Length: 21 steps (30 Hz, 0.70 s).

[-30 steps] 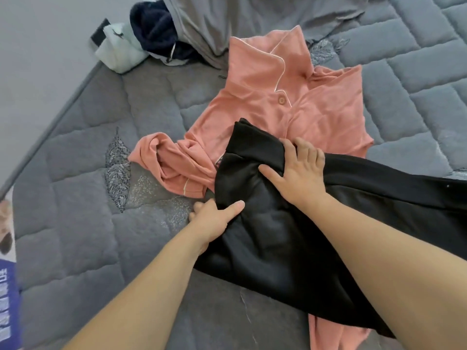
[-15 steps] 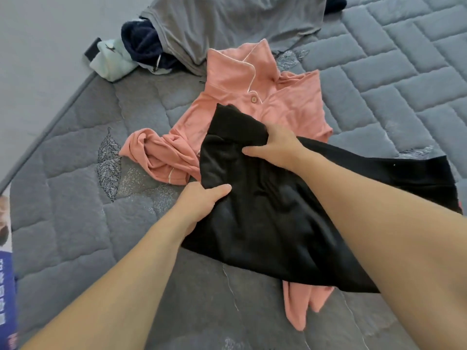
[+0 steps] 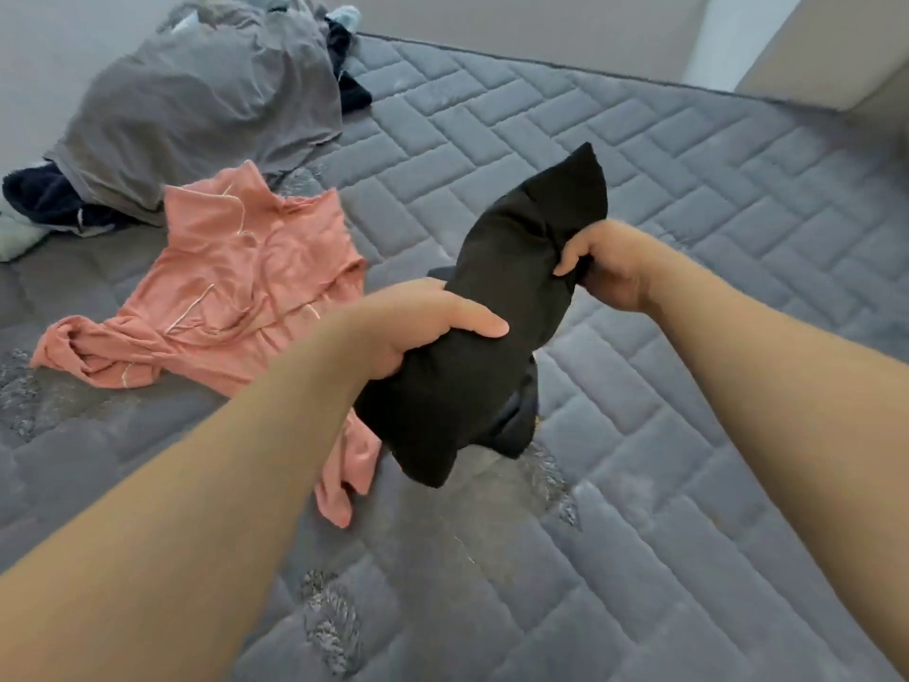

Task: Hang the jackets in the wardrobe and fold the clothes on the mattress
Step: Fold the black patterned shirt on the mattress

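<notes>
A folded black garment [image 3: 497, 307] hangs in the air above the grey quilted mattress [image 3: 688, 199]. My left hand [image 3: 418, 327] grips its lower left part, thumb on top. My right hand [image 3: 600, 263] grips its upper right edge with curled fingers. A salmon-pink pyjama shirt [image 3: 236, 283] with white piping lies crumpled and unfolded on the mattress to the left, partly behind my left forearm.
A grey garment [image 3: 206, 105] lies heaped at the mattress's far left corner, over a dark navy item [image 3: 44, 199] and a pale mint piece [image 3: 15, 238]. Walls run along the far edge. The mattress's right half carries no clothes.
Both hands have lifted the black garment off the pink shirt and carried it right, bunched together in the air. The camera has swung right as well.
</notes>
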Tool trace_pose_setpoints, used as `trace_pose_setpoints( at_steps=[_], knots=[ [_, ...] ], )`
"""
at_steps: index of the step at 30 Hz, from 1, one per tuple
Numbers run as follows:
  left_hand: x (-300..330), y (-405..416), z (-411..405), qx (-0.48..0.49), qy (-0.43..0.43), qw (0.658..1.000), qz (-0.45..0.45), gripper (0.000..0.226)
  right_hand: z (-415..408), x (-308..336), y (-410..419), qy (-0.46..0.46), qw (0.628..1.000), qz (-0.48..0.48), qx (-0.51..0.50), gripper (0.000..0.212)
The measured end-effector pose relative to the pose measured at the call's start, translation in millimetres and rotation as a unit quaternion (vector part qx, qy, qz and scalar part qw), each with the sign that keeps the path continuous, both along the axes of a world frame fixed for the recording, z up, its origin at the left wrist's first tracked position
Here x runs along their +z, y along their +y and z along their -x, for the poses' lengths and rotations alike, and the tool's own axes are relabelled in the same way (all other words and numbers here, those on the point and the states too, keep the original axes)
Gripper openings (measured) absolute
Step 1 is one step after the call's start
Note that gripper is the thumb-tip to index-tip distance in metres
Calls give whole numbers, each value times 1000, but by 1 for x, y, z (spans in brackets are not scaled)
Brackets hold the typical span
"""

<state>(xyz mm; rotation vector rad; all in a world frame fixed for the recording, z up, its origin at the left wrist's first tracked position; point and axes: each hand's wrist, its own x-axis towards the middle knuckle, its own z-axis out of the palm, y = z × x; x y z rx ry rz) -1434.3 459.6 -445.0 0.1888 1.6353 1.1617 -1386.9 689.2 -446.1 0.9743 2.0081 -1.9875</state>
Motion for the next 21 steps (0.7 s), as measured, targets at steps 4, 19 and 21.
trace_pose_setpoints(
  at_steps=[4, 19, 21],
  knots=[
    [13, 133, -105, -66, 8, 998, -11, 97, -136, 17, 106, 17, 987, 28, -160, 41],
    [-161, 347, -484, -475, 209, 848, 109, 37, -595, -183, 217, -276, 820, 149, -478, 78],
    [-180, 334, -463, -384, 282, 868, 139, 42, -593, -200, 201, -322, 832, 64, -448, 87]
  ],
)
